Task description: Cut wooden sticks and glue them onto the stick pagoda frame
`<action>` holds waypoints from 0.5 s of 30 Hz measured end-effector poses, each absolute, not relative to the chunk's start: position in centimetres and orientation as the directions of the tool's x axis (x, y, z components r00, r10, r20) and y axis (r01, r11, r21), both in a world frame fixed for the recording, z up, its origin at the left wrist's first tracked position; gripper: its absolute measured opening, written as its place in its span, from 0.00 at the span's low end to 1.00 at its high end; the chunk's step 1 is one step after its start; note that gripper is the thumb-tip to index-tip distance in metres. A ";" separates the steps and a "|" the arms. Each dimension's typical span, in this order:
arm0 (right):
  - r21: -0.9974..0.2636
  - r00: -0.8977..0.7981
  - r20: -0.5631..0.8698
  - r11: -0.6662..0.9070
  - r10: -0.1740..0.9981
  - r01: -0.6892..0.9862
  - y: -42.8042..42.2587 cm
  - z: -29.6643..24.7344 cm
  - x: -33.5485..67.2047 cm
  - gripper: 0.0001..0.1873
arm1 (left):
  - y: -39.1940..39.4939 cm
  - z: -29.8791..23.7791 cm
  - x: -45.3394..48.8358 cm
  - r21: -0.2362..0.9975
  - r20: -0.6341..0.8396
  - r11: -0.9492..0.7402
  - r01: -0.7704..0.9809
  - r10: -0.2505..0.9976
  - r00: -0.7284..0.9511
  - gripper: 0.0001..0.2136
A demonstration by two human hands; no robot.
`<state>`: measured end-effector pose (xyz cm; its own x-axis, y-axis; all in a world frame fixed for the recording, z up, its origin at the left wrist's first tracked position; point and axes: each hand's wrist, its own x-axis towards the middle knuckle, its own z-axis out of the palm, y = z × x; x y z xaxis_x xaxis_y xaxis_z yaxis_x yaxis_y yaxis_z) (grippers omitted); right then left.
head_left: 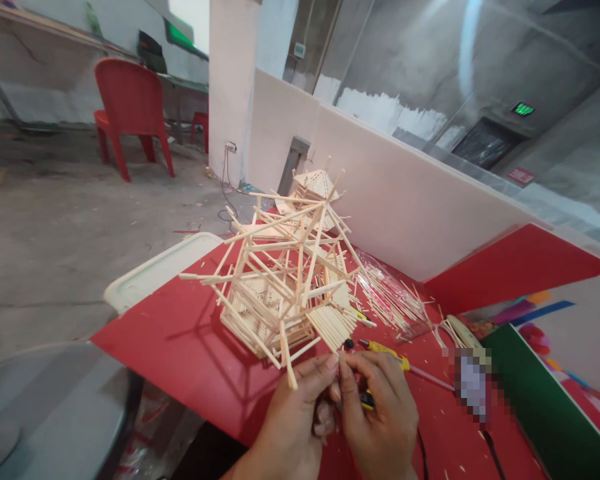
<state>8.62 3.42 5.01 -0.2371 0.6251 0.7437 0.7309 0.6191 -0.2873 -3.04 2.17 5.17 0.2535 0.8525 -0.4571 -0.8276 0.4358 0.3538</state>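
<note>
A model built from thin wooden sticks (285,273) stands on a red sheet (180,340) covering the table. My left hand (293,417) and my right hand (380,413) meet just in front of it, fingertips pinched together near the model's lower front edge. What the left fingers pinch is too small to make out. My right hand is closed round a yellow and black tool (367,399). A yellow-handled tool (385,351) lies on the sheet just behind my right hand.
Loose sticks in clear plastic wrap (390,300) lie to the right of the model. A white tray (155,270) juts out at the table's left corner. A white partition (405,200) runs behind. A red chair (130,110) stands on the concrete floor far left.
</note>
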 end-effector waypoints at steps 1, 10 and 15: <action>-0.286 -0.239 0.743 0.618 0.626 0.732 3.4 5.0 8.6 0.05 | 2.2 5.2 -3.1 0.352 -0.457 0.436 -0.829 0.852 0.254 0.17; -0.284 -0.242 0.744 0.623 0.622 0.729 3.5 5.0 8.6 0.05 | 2.0 4.8 -2.9 0.342 -0.454 0.441 -0.830 0.851 0.265 0.16; -0.287 -0.235 0.747 0.621 0.621 0.730 3.4 5.1 8.5 0.05 | 2.1 4.9 -2.9 0.354 -0.440 0.436 -0.828 0.859 0.264 0.18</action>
